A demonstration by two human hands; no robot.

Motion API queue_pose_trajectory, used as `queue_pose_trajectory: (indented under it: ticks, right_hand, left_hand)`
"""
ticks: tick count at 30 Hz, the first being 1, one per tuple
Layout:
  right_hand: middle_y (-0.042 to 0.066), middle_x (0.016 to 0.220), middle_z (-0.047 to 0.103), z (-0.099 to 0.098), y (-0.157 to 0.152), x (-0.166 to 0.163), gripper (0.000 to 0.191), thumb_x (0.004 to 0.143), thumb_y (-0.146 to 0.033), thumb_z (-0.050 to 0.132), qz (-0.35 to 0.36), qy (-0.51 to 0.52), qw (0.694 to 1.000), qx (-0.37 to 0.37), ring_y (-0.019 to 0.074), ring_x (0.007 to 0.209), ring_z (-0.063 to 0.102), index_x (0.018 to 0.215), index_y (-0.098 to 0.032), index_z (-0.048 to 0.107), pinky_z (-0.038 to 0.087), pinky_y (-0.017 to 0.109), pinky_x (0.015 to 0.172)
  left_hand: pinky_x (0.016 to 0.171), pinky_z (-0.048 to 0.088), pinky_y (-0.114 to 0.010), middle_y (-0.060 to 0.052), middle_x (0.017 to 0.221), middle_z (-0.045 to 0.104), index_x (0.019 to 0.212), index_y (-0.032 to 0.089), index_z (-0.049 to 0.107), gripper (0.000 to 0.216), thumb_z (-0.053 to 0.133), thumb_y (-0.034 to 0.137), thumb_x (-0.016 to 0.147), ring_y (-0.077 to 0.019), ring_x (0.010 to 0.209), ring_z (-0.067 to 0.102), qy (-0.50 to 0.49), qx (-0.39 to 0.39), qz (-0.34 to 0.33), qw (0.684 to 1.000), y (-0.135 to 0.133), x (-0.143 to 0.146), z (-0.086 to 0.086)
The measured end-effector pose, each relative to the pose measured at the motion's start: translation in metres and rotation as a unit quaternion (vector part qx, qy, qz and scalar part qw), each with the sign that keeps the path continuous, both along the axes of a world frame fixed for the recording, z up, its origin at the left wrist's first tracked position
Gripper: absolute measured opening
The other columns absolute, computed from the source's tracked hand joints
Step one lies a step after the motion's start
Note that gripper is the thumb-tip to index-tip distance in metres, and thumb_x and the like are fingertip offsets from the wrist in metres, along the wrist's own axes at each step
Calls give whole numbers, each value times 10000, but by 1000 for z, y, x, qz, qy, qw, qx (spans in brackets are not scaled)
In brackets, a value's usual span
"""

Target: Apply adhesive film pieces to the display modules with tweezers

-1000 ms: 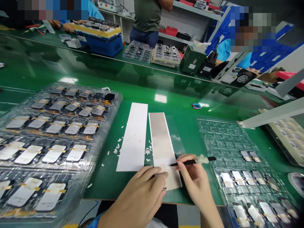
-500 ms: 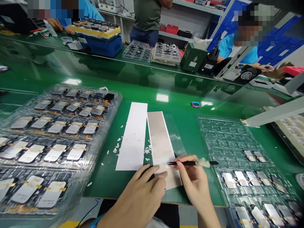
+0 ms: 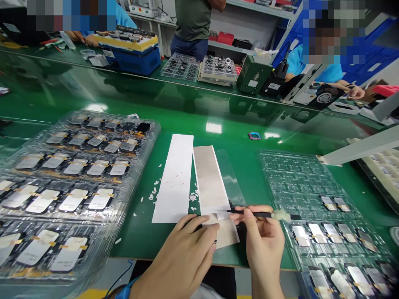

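Left tray: a clear plastic blister tray (image 3: 150, 132) lies on the green workbench (image 3: 137, 241), holding rows of dark-edged panels, each with a pale label and orange tape.

White flakes: small scraps (image 3: 155, 193) are scattered on the bench beside the lower part of the white paper strip, with more between the two strips.

White paper strip: a long white paper strip (image 3: 174, 178) lies flat, marked with faint red flecks.

Left hand: the left hand (image 3: 181, 253) rests on the lower end of the silvery sheet, fingers together, slightly curved and not gripping anything.

Silvery sheet: a long beige-silver sheet (image 3: 208, 178) lies just beside the white strip, with a pale film piece (image 3: 224, 232) at its lower end, under the fingertips of the left hand.

Black stick: a thin black pointed stick (image 3: 252, 214) with a white cotton tuft (image 3: 280, 215) lies across the right hand, its tip just above the film piece.

Right hand: the right hand (image 3: 264, 245) pinches the stick between thumb and fingers.

Clear strip: a transparent strip (image 3: 230, 178) lies just right of the silvery sheet.

Right tray: a second clear blister tray (image 3: 280, 166) holds panels in its lower pockets.
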State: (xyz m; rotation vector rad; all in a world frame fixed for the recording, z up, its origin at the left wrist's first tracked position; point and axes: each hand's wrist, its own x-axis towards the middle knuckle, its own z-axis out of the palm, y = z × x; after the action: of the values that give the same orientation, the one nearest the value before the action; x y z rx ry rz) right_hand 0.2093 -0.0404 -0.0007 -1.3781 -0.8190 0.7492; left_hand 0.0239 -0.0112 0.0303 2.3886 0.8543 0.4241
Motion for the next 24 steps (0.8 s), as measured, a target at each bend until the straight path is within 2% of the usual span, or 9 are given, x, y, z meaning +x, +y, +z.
queue_pose_trajectory:
  ticks: [4, 8, 11, 18, 24]
  right_hand:
    - [60, 931, 646, 3, -5, 3, 137, 871, -327, 692, 69, -56, 996, -30, 165, 718, 701, 899, -203, 643, 601, 279, 690]
    - [54, 934, 626, 2, -4, 3, 138, 878, -332, 682, 91, -78, 992, -47, 162, 734, 703, 905, -200, 649, 595, 257, 675]
    - [54, 936, 628, 2, -1, -1, 160, 884, -350, 675, 96, -75, 991, -58, 161, 728, 704, 906, -198, 630, 594, 256, 662]
    - [42, 773, 693, 6, 0, -4, 241, 866, -428, 687, 100, -3, 990, -96, 176, 652, 703, 885, -211, 584, 580, 267, 622]
    - [75, 794, 722, -3, -8, -1, 271, 870, -453, 677, 87, 16, 990, -113, 207, 662, 707, 901, -203, 578, 582, 305, 626]
  left_hand:
    - [1004, 422, -407, -41, 1230, 664, 1278, 193, 501, 302, 425, 129, 992, -235, 1227, 525, 2, 9, -22, 1000, -1, -1, 0]
    - [1004, 418, -378, -48, 1268, 650, 1124, 169, 549, 195, 415, 115, 993, -221, 1221, 530, -8, 21, -28, 999, 0, -2, -1]
    - [1013, 410, -386, -66, 1301, 640, 1099, 161, 553, 185, 409, 111, 994, -222, 1247, 528, 2, 35, -33, 999, 0, -2, -3]
    - [1020, 399, -447, -40, 1245, 674, 1260, 189, 512, 299, 406, 115, 990, -241, 1259, 541, 28, 33, -36, 998, -1, -2, -6]
    - [1028, 391, -458, -52, 1214, 688, 1195, 187, 554, 262, 406, 133, 986, -250, 1249, 551, 24, 37, -29, 999, -1, -1, -4]
